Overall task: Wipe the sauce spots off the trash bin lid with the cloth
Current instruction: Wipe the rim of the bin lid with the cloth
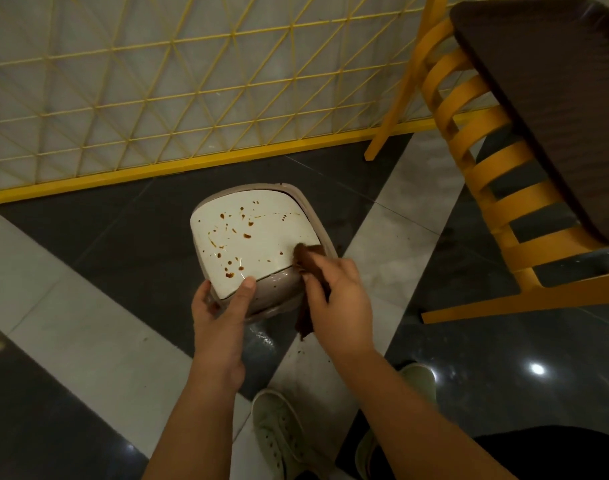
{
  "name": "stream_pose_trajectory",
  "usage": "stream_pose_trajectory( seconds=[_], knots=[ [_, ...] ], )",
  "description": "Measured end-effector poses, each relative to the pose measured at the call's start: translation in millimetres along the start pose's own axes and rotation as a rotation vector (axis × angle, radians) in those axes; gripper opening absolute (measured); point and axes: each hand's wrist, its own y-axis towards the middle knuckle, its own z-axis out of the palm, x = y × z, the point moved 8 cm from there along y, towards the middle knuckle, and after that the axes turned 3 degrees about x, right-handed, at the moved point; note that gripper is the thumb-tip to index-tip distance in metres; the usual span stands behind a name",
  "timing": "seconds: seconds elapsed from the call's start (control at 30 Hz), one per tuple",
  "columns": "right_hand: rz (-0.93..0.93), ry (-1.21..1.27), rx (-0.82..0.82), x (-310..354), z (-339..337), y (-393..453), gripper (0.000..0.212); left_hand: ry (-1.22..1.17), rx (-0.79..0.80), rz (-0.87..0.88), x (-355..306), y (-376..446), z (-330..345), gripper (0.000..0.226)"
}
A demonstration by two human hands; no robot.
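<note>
Two hands work at the spotted trash bin lid [251,237]: the left hand [223,306] grips its near corner, the right hand [337,292] clutches a brown cloth [308,258] (pressed at the lid's right edge). A yellow chair [486,174] crowds the frame's right; a yellow lattice fence [157,81] closes off the top.

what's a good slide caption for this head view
Left hand steadies the sauce-spotted trash bin lid while the right hand brings a brown cloth to its edge.

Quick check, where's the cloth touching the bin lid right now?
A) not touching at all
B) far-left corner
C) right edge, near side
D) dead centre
C: the right hand presses the brown cloth against the right near edge of the white lid, while sauce spots elsewhere remain unwiped.
</note>
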Motion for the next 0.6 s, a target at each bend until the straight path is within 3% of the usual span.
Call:
stream_pose_trajectory(
  seconds=[0.1,0.23,0.3,0.5,0.6],
  knots=[
    [-0.107,-0.008,0.022,11.8,3.7,-10.9,0.037,-0.003,0.013,0.003,-1.6,0.1,-2.0,0.097],
    [0.137,0.017,-0.035,-35.6,-10.5,13.1,0.032,-0.008,0.021,-0.008,1.3,3.8,-5.0,0.083],
    [0.168,0.018,-0.055,-35.8,-8.3,12.8,0.031,-0.013,0.023,-0.009,1.0,4.0,-3.4,0.083],
    [-0.04,0.115,0.002,3.5,8.9,-16.8,0.035,-0.007,0.004,0.001,-1.7,1.3,-3.5,0.092],
    [0.143,0.104,-0.042,-32.0,0.0,4.9,0.029,-0.01,0.006,-0.003,-0.9,3.8,-4.6,0.091]
  ],
)
